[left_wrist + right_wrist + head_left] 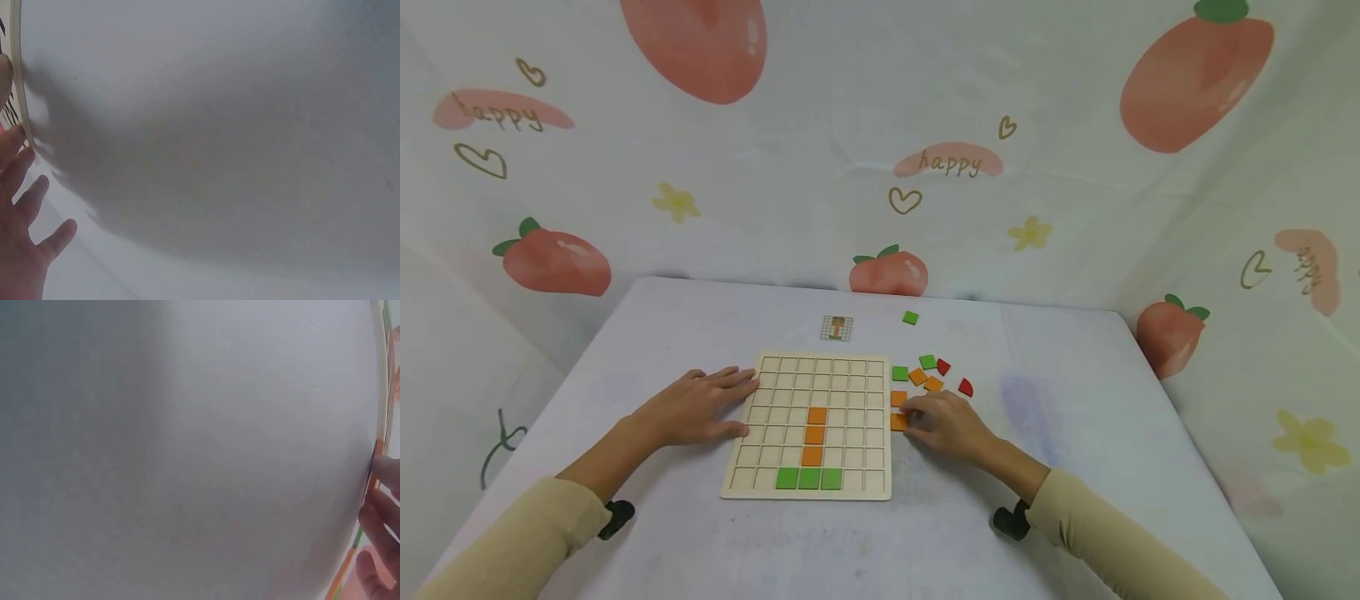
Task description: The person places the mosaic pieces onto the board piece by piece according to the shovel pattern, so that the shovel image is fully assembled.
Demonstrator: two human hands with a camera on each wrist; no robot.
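Note:
A pale wooden grid board (767,417) lies on the table. It holds a column of three orange square tiles (814,435) above a row of three green tiles (808,478). My left hand (706,407) rests at the board's left edge, fingers spread and nearly straight. In the left wrist view, those fingertips (26,156) touch the board's rim. At the right edge of the board, my right hand (951,425) pinches a loose orange tile (898,422) between thumb and fingers. Another orange tile (898,398) lies just beyond it, close to the fingertips.
Beyond the right hand lie loose green tiles (900,374), orange tiles (918,377) and two red quarter-round pieces (966,387). One green tile (911,317) sits farther back. A small pattern card (837,328) is behind the board. A printed cloth (790,183) hangs behind the table.

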